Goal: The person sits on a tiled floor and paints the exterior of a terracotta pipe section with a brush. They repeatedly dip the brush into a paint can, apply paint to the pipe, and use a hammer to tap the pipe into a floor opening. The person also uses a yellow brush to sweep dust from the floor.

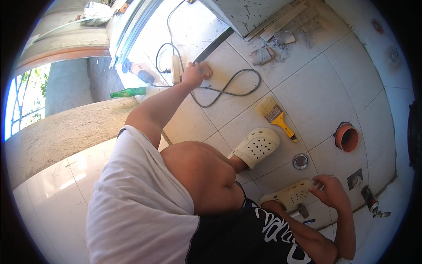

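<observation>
Brown block [206, 70] at part-curled left hand [192, 75], near dark cable [223, 91]; unable to tell whether gripped. Probably rigid, light; take by opposite edges. Nothing visible in loosely open right hand [332, 192].

Wears a two-tone top [220, 244] — whitish over a broad, loosely creased left sleeve [140, 189], black across the front. Joins the two tones along a dark, visibly stitched seam [192, 240]. Bears large white brush-style lettering [276, 225] on the black section. Stands shod in matching cream clogs [260, 144] — rounded at the toe, pierced above with small round holes. Shows left hand [194, 75] and right hand [332, 192] bare, likewise both forearms.
</observation>
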### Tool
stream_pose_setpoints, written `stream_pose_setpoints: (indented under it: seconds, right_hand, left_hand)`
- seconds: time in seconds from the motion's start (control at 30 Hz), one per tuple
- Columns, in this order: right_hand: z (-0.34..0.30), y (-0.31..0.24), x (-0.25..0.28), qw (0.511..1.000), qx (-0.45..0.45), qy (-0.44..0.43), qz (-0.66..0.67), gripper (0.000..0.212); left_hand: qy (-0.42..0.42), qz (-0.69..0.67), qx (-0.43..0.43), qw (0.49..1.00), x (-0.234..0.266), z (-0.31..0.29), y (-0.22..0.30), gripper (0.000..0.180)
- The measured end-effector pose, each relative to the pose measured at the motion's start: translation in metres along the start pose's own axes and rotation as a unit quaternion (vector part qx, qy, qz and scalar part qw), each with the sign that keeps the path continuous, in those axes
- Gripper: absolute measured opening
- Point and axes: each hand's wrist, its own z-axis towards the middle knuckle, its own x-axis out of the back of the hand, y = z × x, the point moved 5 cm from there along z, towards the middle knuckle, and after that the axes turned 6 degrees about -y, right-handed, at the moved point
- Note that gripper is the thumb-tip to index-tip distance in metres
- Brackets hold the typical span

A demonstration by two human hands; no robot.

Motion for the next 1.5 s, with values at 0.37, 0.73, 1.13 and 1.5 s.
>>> stream_pose_setpoints:
  seconds: [0.37, 0.73, 1.13, 1.5]
  right_hand:
    - [0.001, -0.002, 0.004, 0.999, -0.018, -0.009, 0.030, 0.039]
    - [-0.018, 0.008, 0.019, 0.996, -0.025, 0.058, 0.057, 0.042]
    - [-0.020, 0.011, 0.015, 0.998, -0.016, 0.052, 0.040, 0.043]
    - [-0.035, 0.029, 0.031, 0.995, 0.013, 0.085, -0.041, 0.041]
  left_hand:
    - [0.026, 0.002, -0.011, 1.000, 0.013, -0.021, 0.015, 0.055]
    - [-0.114, -0.589, 0.007, 0.800, 0.015, -0.008, -0.022, 0.073]
    - [-0.234, -0.877, -0.106, 0.405, 0.031, -0.026, -0.013, 0.061]
    - [-0.217, -0.626, -0.091, 0.744, 0.012, 0.008, -0.004, 0.052]
